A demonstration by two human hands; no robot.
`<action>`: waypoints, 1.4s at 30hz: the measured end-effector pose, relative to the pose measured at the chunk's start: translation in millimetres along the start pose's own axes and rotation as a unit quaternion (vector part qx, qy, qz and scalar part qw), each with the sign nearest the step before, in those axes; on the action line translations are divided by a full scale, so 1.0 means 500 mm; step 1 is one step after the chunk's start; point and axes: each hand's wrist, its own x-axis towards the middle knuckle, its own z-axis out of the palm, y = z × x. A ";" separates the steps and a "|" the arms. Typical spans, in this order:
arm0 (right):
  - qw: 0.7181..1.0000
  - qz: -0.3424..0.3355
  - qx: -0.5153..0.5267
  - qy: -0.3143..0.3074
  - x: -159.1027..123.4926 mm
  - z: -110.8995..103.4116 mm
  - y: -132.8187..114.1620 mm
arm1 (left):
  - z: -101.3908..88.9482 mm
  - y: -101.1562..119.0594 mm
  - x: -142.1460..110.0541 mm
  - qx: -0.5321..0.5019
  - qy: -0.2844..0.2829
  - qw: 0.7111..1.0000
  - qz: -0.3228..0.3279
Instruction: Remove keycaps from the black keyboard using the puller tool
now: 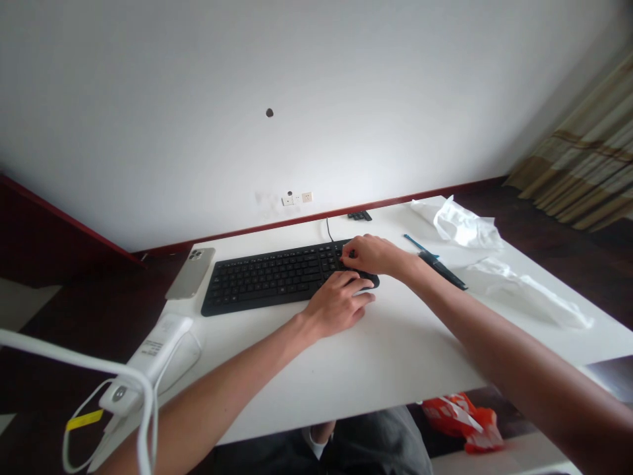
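Observation:
A black keyboard lies on the white table, its cable running back toward the wall. My left hand rests over the keyboard's lower right corner, fingers apart and partly on the number keys. Just beyond it, my right hand is bent down at the number pad with thumb and forefinger pinched together. Whatever sits between those fingertips is too small to make out. Behind the keyboard is a small group of black pieces that look like loose keycaps.
A phone lies left of the keyboard, near a white power strip with cables. To the right are a thin blue tool, a black brush-like item and crumpled white plastic. A red bag is below the table.

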 end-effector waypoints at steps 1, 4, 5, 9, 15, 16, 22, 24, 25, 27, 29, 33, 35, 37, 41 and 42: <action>1.000 -0.009 0.004 0.017 0.005 0.005 0.004 | -0.002 0.000 0.000 0.002 0.001 1.000 -0.003; 0.994 -0.057 0.036 0.081 0.022 0.020 0.026 | -0.011 0.000 0.002 0.011 -0.001 1.000 -0.019; 0.990 -0.068 0.059 0.107 0.027 0.025 0.036 | -0.015 0.001 0.002 0.015 -0.003 1.000 -0.023; 0.960 -0.016 0.153 0.234 0.048 0.046 0.092 | -0.025 0.006 0.002 0.020 -0.005 0.999 -0.040; 0.904 0.166 0.199 0.339 0.074 0.066 0.183 | -0.022 0.005 -0.001 0.016 0.010 0.990 -0.139; 0.901 0.187 0.194 0.340 0.078 0.068 0.192 | -0.020 0.003 -0.002 0.012 0.010 0.989 -0.147; 0.937 0.198 0.087 0.275 0.087 0.081 0.183 | -0.013 -0.003 -0.001 -0.002 -0.004 0.989 -0.145; 0.951 0.178 0.030 0.249 0.090 0.086 0.168 | -0.012 -0.001 0.000 -0.002 -0.004 0.990 -0.143; 0.957 0.164 0.004 0.240 0.091 0.088 0.161 | -0.011 0.001 0.000 -0.002 -0.004 0.990 -0.143; 0.963 0.140 -0.038 0.228 0.094 0.091 0.152 | -0.009 0.005 0.000 -0.002 -0.001 0.989 -0.145; 0.965 0.133 -0.062 0.217 0.096 0.093 0.147 | -0.006 0.010 0.000 -0.002 0.000 0.989 -0.147; 0.966 0.143 -0.082 0.198 0.099 0.095 0.144 | -0.005 0.017 0.001 0.001 -0.005 0.990 -0.141; 0.966 0.146 -0.088 0.195 0.101 0.095 0.144 | -0.006 0.019 0.002 0.005 -0.008 0.990 -0.141; 0.967 0.145 -0.091 0.191 0.102 0.096 0.145 | -0.007 0.021 0.002 0.009 -0.008 0.990 -0.139; 0.966 0.143 -0.088 0.194 0.104 0.098 0.150 | -0.009 0.019 0.002 0.009 -0.005 0.991 -0.134; 0.966 0.140 -0.082 0.200 0.104 0.099 0.152 | -0.009 0.018 0.002 0.008 -0.004 0.991 -0.133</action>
